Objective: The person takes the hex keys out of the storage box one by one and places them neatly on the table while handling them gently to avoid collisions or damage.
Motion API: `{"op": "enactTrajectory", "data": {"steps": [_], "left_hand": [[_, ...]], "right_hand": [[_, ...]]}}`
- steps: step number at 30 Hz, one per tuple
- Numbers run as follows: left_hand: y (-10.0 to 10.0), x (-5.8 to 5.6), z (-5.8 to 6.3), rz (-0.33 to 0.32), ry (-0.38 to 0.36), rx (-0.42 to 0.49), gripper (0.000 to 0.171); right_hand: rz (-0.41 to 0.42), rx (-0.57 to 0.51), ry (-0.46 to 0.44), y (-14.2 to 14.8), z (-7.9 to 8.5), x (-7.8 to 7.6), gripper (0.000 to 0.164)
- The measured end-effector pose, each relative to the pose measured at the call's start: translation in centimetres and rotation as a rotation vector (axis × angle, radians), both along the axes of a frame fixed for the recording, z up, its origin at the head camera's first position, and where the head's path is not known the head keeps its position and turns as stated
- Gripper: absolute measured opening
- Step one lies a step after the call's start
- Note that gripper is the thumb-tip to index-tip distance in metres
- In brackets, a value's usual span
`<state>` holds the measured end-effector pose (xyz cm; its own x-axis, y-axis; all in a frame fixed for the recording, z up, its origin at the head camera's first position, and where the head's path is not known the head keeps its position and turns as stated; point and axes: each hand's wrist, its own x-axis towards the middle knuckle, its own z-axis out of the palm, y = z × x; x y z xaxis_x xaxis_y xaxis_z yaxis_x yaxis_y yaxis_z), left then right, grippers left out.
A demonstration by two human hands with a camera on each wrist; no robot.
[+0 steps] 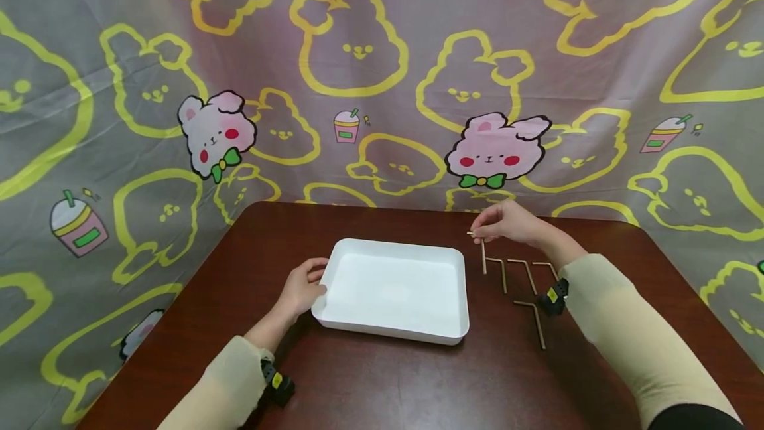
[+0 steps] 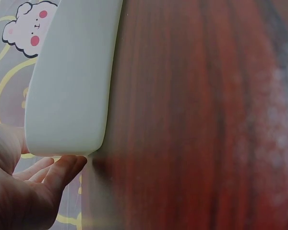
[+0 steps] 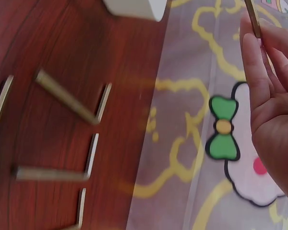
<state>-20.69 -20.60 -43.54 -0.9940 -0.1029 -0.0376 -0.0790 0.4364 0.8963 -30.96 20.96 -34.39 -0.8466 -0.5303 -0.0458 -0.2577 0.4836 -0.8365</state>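
At the left end of a white rectangular tray [image 1: 394, 332], my left hand [image 1: 303, 289] grips the tray's rim and end wall. In the left wrist view its fingers [image 2: 65, 172] lie against the outside of the tray's end wall, and part of the thumb is hidden behind the tray. Beyond the tray's far right corner, my right hand [image 1: 506, 223] is raised over the table. It pinches an L-shaped hex key [image 1: 484, 259], whose long arm hangs down from the fingertips. Below that hand, several similar brass-coloured hex keys [image 1: 530, 277] lie on the table.
The dark reddish-brown table [image 1: 382, 383] reaches back to a grey-pink curtain [image 1: 394, 111] with yellow outlines and cartoon rabbits. One hex key [image 1: 539, 327] lies nearer the front than the others. My right forearm extends over the table's right side.
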Motion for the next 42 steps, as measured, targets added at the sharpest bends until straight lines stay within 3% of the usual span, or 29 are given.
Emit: {"op": "enactTrajectory", "data": {"steps": [11,21,33,42], "left_hand": [[0.0,0.0,0.1,0.006,-0.010,0.001,0.052],[-0.1,-0.2,-0.1,0.006,0.005,0.005,0.052],[0.0,0.0,0.0,-0.012,0.007,0.025,0.052],[-0.1,0.0,0.0,-0.002,0.004,0.007,0.052]], "right_hand": [[0.041,0.033,-0.026,5.9,-0.9,2.3,0.012],[0.037,0.052,-0.019,9.6,-2.2,3.8,0.012],[0.037,0.042,-0.033,12.7,-5.2,5.3,0.012],[0.049,0.026,-0.094,14.5,-7.5,6.1,0.013]]}}
